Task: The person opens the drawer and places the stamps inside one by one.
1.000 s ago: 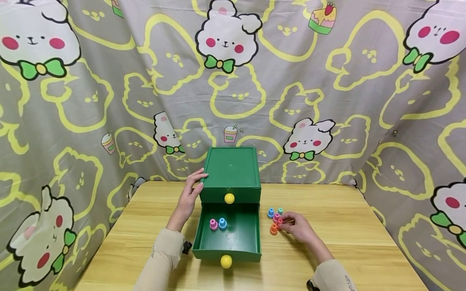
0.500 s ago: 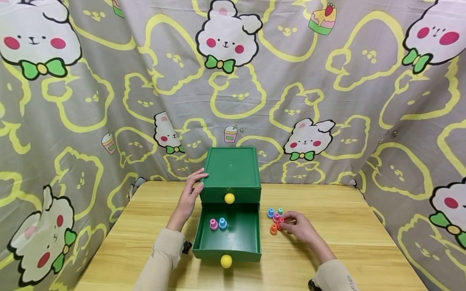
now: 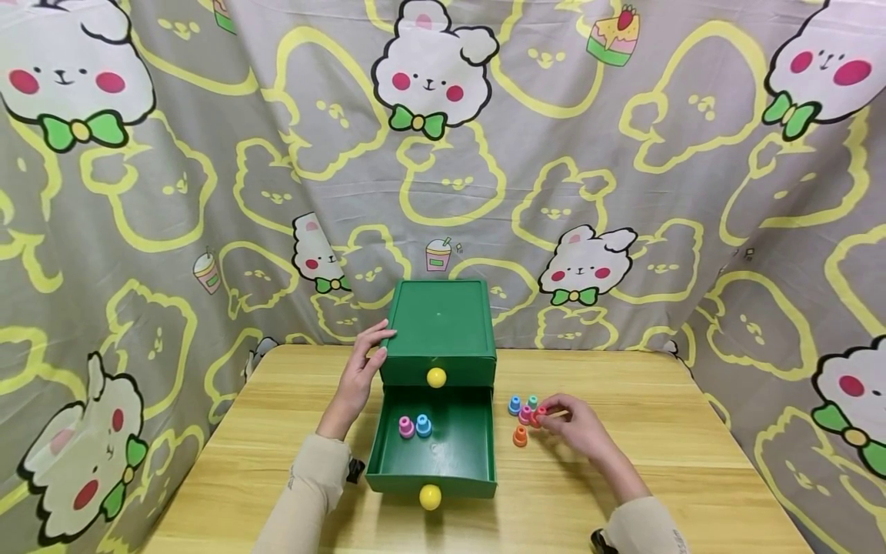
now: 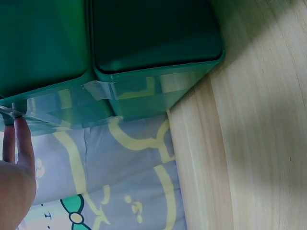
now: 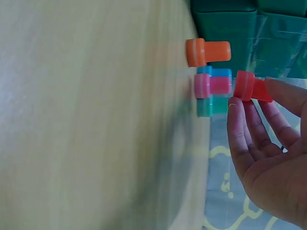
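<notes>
My right hand (image 3: 580, 425) pinches a small red toy stamp (image 5: 245, 86) between thumb and fingers, lifted off the table in the right wrist view. Close by stand an orange stamp (image 3: 520, 437), a pink one (image 3: 525, 415), a blue one (image 3: 515, 405) and a teal one (image 3: 532, 402). My left hand (image 3: 358, 369) rests on the left side of a green drawer cabinet (image 3: 441, 319), its fingers extended along the upper edge. The cabinet's lower drawer (image 3: 450, 460) is pulled out, with a pink stamp (image 3: 406, 427) and a blue stamp (image 3: 424, 425) standing inside.
The upper drawer (image 3: 408, 373) is closed and has a yellow round knob (image 3: 436, 378). Another yellow knob (image 3: 430, 498) sticks out from the lower drawer's front. Around the wooden table (image 3: 623, 385), a patterned cloth (image 3: 443, 185) hangs at the back and sides.
My right hand has raised the red stamp from beside the orange one and shifted slightly to the right. The left hand and the cabinet have stayed put.
</notes>
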Demonstrator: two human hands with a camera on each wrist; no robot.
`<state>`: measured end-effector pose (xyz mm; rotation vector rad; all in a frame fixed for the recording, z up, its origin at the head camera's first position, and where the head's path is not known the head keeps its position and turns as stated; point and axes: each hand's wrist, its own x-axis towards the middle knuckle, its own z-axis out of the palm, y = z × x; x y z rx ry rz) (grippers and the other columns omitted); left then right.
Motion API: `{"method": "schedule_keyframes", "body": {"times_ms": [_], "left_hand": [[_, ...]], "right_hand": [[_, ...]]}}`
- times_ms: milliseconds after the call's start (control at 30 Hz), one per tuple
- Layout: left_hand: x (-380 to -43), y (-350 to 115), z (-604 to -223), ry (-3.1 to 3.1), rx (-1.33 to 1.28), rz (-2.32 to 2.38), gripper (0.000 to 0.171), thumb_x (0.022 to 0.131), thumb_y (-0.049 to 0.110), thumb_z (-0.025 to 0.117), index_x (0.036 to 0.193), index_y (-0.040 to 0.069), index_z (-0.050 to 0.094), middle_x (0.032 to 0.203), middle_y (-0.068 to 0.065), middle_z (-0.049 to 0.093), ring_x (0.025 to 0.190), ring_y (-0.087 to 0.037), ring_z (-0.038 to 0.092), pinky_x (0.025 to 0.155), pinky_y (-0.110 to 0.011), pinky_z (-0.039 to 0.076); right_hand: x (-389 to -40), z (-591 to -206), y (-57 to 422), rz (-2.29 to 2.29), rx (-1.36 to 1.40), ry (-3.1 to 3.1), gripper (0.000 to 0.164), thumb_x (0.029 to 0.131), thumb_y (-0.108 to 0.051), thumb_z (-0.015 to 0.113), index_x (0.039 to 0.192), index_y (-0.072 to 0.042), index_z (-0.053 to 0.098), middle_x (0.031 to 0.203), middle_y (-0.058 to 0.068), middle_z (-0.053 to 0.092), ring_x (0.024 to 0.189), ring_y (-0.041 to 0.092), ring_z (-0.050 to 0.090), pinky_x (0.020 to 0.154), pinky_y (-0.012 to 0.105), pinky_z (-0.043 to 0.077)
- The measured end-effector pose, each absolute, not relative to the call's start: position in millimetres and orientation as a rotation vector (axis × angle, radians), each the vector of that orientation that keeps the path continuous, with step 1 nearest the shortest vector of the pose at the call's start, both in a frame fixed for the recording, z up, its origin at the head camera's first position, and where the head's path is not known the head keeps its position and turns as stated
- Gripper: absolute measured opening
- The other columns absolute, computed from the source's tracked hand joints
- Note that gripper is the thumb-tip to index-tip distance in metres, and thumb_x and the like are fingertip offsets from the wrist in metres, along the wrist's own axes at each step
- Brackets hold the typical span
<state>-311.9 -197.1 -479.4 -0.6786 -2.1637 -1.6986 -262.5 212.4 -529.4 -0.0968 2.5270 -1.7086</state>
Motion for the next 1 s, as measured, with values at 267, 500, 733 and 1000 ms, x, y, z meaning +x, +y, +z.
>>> {"method": "schedule_keyframes", "body": {"times_ms": [267, 500, 733, 1000], "left_hand": [[-310.0, -197.1, -478.3, -2.159, -0.692, -1.708, 0.034, 0.110, 0.011, 0.044, 0.142, 0.010, 0.056, 0.164, -0.007, 0.035, 0.144, -0.017, 0.038, 0.115, -0.053, 0.032], [-310.4, -197.4, -479.3, -2.167, -0.673, -1.711, 0.034, 0.110, 0.013, 0.045, 0.142, 0.012, 0.057, 0.164, -0.004, 0.036, 0.142, -0.014, 0.039, 0.114, -0.046, 0.033], [-311.2, -197.2, -480.0, -2.167, -0.661, -1.720, 0.034, 0.110, 0.014, 0.045, 0.142, 0.014, 0.057, 0.164, -0.001, 0.037, 0.143, -0.013, 0.039, 0.113, -0.042, 0.033], [-311.0, -196.5, -479.1, -2.166, -0.659, -1.733, 0.034, 0.110, 0.013, 0.045, 0.142, 0.015, 0.057, 0.164, 0.000, 0.036, 0.143, -0.013, 0.038, 0.114, -0.054, 0.031]], "right_hand": [[-259.5, -512.0, 211.4, -1.696, -0.115, 2.578, 0.020, 0.094, -0.010, 0.075, 0.112, 0.000, 0.070, 0.103, 0.013, 0.072, 0.089, 0.029, 0.071, 0.080, 0.040, 0.058], [-255.0, -498.5, 210.3, -1.672, -0.141, 2.609, 0.022, 0.096, -0.015, 0.074, 0.114, -0.004, 0.070, 0.106, 0.011, 0.072, 0.085, 0.016, 0.069, 0.079, 0.034, 0.057], [-248.0, -483.2, 205.4, -1.684, -0.213, 2.609, 0.027, 0.097, -0.023, 0.075, 0.117, -0.007, 0.070, 0.109, 0.010, 0.072, 0.089, 0.015, 0.069, 0.078, 0.031, 0.055], [-241.3, -464.6, 189.8, -1.713, -0.289, 2.578, 0.026, 0.095, -0.023, 0.076, 0.115, -0.008, 0.070, 0.108, 0.009, 0.073, 0.086, 0.017, 0.068, 0.078, 0.029, 0.055]]}}
